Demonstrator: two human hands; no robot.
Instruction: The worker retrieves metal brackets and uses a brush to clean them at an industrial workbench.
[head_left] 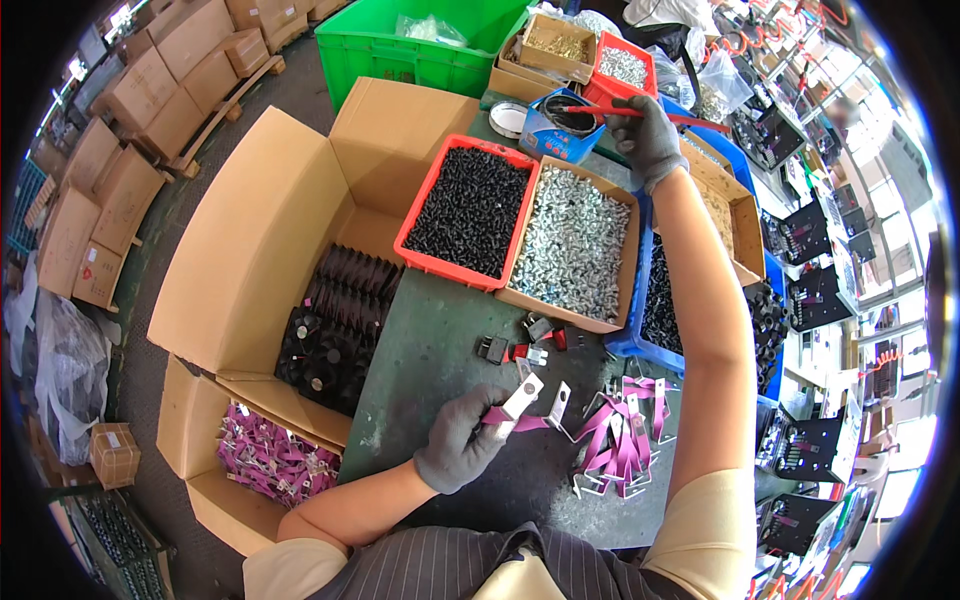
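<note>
Floor (155, 400): dark grey, seen down the left side of the frame.
Worktop (410, 350): dark green, marked by pale scuffs, set at the centre.
Stacked cartons (185, 50): piled at upper left, partly carried on a wooden pallet (235, 95).
Plastic sheeting (75, 350): clear, crumpled at the left.
Windows (900, 490): brightly lit, bent along the right rim.
Hoses (887, 357): red, coiled, hung along the right side.

I'm looking down from head height, close above the table (425, 340), facing forward across it. One wide fisheye view, edges curving toward the rim.
</note>
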